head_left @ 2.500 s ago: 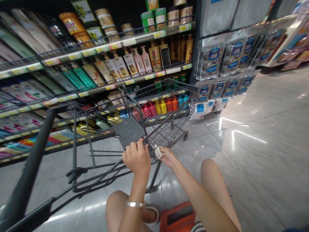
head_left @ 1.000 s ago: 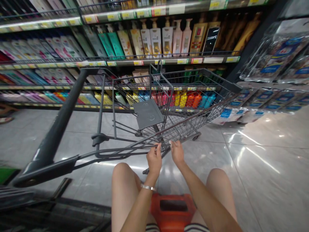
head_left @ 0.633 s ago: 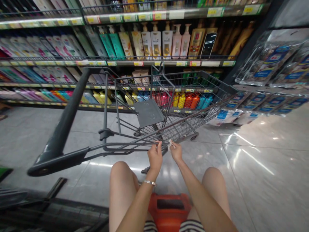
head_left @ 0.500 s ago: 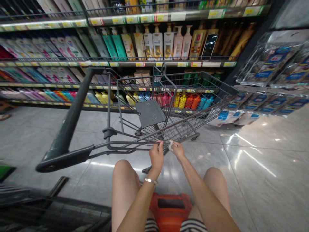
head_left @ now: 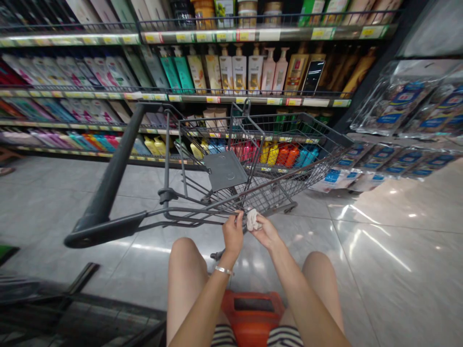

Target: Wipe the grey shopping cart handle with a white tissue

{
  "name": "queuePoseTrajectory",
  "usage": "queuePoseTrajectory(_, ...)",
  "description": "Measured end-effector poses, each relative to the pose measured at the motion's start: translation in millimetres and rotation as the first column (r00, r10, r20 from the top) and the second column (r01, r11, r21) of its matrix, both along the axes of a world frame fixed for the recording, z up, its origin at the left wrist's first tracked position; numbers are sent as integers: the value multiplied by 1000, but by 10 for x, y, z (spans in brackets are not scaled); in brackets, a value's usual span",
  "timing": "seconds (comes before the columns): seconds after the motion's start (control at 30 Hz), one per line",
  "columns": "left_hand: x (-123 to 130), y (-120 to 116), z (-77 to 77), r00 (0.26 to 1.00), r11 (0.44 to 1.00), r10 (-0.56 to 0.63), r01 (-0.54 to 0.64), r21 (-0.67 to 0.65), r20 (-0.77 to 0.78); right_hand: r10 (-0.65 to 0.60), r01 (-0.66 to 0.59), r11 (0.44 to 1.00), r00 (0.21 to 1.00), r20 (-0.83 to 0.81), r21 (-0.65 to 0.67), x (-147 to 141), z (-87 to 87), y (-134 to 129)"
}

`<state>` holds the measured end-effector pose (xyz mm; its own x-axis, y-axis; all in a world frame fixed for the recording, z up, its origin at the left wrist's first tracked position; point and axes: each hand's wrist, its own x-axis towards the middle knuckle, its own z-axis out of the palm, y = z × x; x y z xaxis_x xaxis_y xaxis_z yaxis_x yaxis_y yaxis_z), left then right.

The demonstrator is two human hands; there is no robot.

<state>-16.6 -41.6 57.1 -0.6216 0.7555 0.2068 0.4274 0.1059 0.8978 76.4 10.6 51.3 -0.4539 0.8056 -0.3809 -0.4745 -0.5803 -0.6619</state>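
Observation:
A grey metal shopping cart (head_left: 227,168) stands side-on in front of me, its thick handle (head_left: 115,166) at the left. My left hand (head_left: 233,233), with a bracelet at the wrist, is closed in a pinch at the cart's near side rails; what lies between its fingertips is too small to make out. Just to its right, my right hand (head_left: 266,232) holds a crumpled whitish cloth (head_left: 252,220) against the cart's wire side.
Shelves of bottles (head_left: 238,72) run behind the cart. Packaged goods (head_left: 401,103) hang at the right. An orange stool (head_left: 253,320) is between my legs. A dark rack (head_left: 83,313) stands at the lower left.
The whitish cloth shows more fully now, bunched in my right hand, which has shifted slightly left. My left hand stays at the rails. The view has shifted a little.

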Motion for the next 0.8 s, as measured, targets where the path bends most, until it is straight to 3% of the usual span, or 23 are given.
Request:
queuePoseTrajectory(0.17, 21, -22, 28, 999, 1000, -8, 9, -4, 53, -54, 51, 995, 998, 33, 84, -28, -69, -175)
queuePoseTrajectory(0.27, 54, -90, 104, 994, 1000, 1, 0, -9, 105, -250, 227, 962, 956, 151, 154, -76, -57, -283)
queuePoseTrajectory(0.33, 71, -143, 187, 981, 1000, 31, -31, -3, 189, -409, 320, 892, 871, 271, 320, -124, -3, -333)
queuePoseTrajectory(0.37, 73, -163, 234, 971, 999, 50, -52, 5, 233, -463, 307, 847, 826, 320, 433, -152, 30, -348)
queuePoseTrajectory(0.47, 42, -184, 370, 959, 990, 112, -131, 55, 259, -529, 140, 702, 759, 380, 699, -241, 96, -357)
queuePoseTrajectory(0.57, -26, -166, 462, 975, 984, 135, -153, 92, 178, -569, 65, 623, 722, 394, 779, -302, 40, -332)
queuePoseTrajectory(0.7, -91, -158, 504, 987, 991, 103, -112, 70, 122, -624, 71, 616, 651, 432, 784, -316, -208, -302)
queuePoseTrajectory(0.8, -99, -168, 502, 990, 994, 92, -99, 56, 105, -617, 87, 657, 634, 467, 749, -300, -446, -279)
